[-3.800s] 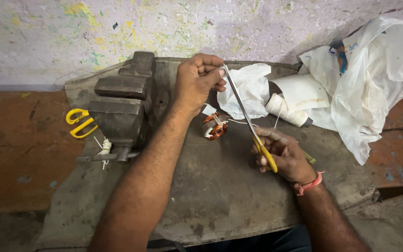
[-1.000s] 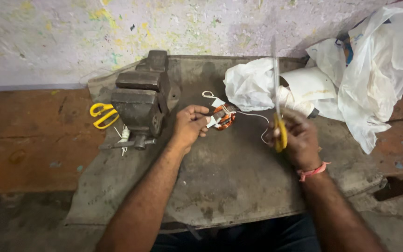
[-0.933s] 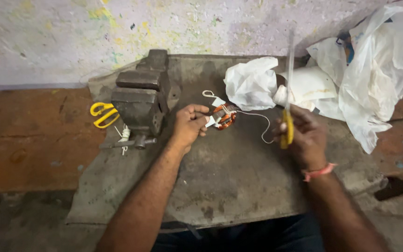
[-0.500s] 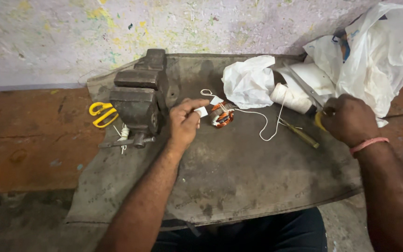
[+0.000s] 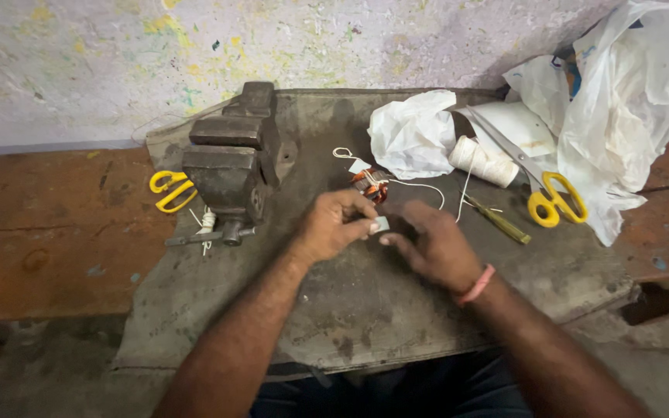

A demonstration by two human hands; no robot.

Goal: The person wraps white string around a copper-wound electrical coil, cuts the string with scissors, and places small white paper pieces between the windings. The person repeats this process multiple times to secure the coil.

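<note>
**Risk: small coil slipping out of a two-hand pinch**

Both hands met mid-bench. Left hand (image 5: 334,224) had fingers curled, pinching a small white tab (image 5: 381,224); right hand (image 5: 431,248) pinched toward the same tab, fingers half closed. Copper-wound coil (image 5: 369,188) sat just behind the left fingers, partly hidden, white string (image 5: 420,186) trailing to the spool (image 5: 480,161). Likely failures: string snagging and dragging the coil, or the tab tearing under opposing pulls. Scissors (image 5: 547,193) and thin tool (image 5: 499,220) lay near the right wrist, easy to knock.
</note>
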